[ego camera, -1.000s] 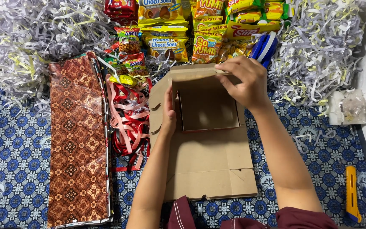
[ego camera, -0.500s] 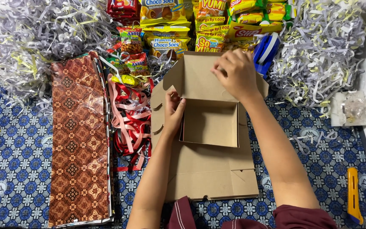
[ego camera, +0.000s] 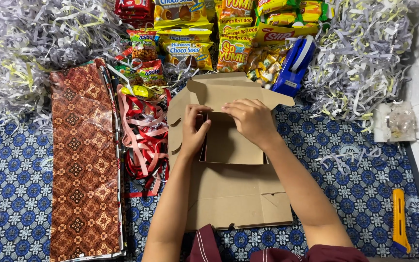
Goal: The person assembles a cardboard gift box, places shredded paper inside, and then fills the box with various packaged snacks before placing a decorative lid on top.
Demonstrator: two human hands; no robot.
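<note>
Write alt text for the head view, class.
Two bare hands, left hand and right hand, press on a half-folded cardboard box lying on a blue patterned cloth. Shredded paper, snack packets and red ribbons surround it.
</note>
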